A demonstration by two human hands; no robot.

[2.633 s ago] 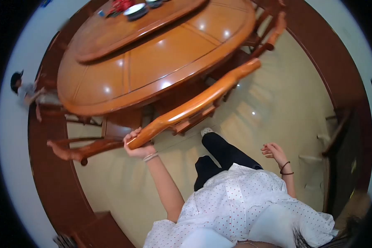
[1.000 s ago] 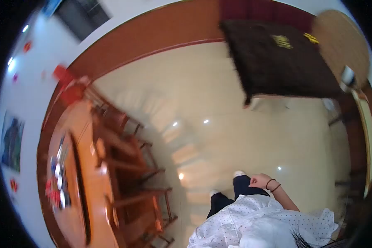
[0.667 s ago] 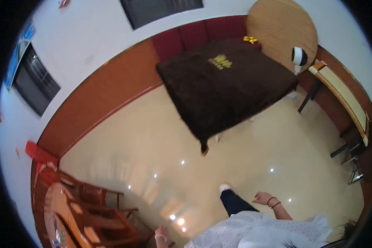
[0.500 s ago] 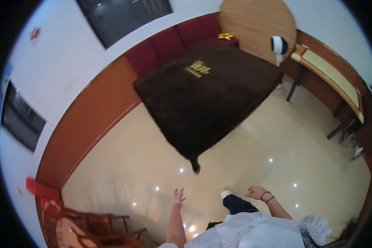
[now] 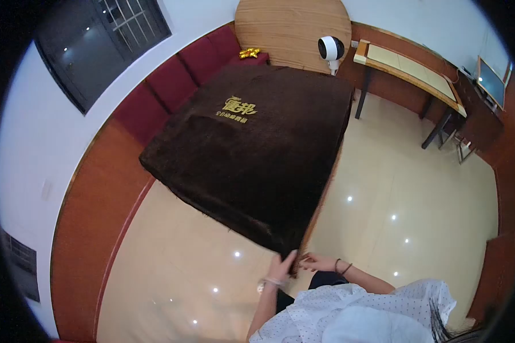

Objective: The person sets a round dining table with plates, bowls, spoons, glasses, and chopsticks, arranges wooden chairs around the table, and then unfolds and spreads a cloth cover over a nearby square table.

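A dark brown plush cover (image 5: 252,154) with gold lettering is draped over a large square piece like a table. At its near corner, my left hand (image 5: 278,268) is closed on the cloth from the left side. My right hand (image 5: 320,263), wearing a dark band at the wrist, meets the same corner from the right, its bent fingers at the cover's edge. The tip of the corner hangs down between the two hands. What lies beneath the cloth is hidden.
Dark red cushioned seating (image 5: 171,80) runs along the left wall, with a gold object (image 5: 249,53) on it. A round wooden board (image 5: 292,28) leans at the back beside a white-and-black fan (image 5: 329,48). A narrow table (image 5: 409,66) stands right. Glossy tiles (image 5: 372,171) cover the floor.
Both hands, formerly apart over the floor with nothing in them, have come together on the cover's near corner. My view has moved closer and turned to the right.
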